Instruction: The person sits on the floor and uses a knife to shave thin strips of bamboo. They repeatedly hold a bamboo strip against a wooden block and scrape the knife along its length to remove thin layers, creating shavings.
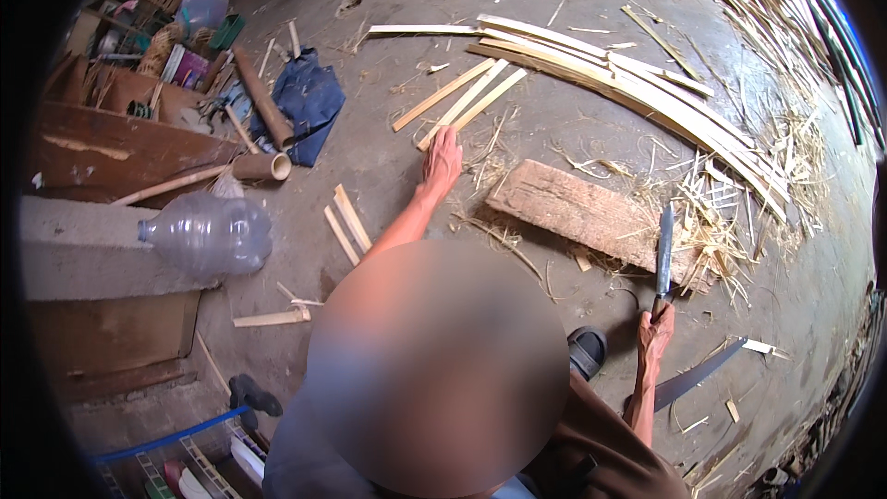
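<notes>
My left hand [443,164] reaches forward over the floor. Its fingers are closed at the near end of a pale bamboo strip [478,92], which lies fanned out between two others. In my right hand [655,331] is the handle of a long knife [665,245]. The dark blade points away from me, over the right part of a rough wooden board [582,214]. Shavings [716,254] are heaped at that end of the board. Past it lies a bundle of long split bamboo strips [637,102].
A saw [698,377] lies right of my right forearm. At left are a large clear plastic bottle [212,233], a bamboo tube [262,166] and a dark blue cloth [309,102]. Short bamboo pieces [346,222] lie near my left arm. Long strips [767,9] fill the far right.
</notes>
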A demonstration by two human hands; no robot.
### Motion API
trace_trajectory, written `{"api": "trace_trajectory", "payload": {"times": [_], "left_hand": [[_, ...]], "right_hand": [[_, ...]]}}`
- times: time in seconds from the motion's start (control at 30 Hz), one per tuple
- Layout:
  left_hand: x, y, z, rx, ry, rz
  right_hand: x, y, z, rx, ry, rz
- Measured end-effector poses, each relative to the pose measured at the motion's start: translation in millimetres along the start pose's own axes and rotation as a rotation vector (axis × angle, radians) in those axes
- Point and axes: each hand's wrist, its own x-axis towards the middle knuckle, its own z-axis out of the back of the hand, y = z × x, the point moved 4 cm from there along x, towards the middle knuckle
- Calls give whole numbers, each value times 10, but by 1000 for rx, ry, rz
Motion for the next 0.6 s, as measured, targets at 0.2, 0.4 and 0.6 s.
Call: {"api": "trace_trajectory", "payload": {"times": [0.2,0.4,0.6], "left_hand": [[513,237,-673,259,244,185],[410,307,-488,-133,167,391],[23,-807,372,-1204,286,571]], "right_hand": [[-163,493,126,145,12,-302],[-225,649,135,403,-3,-263],[-230,860,57,463,106,-278]]}}
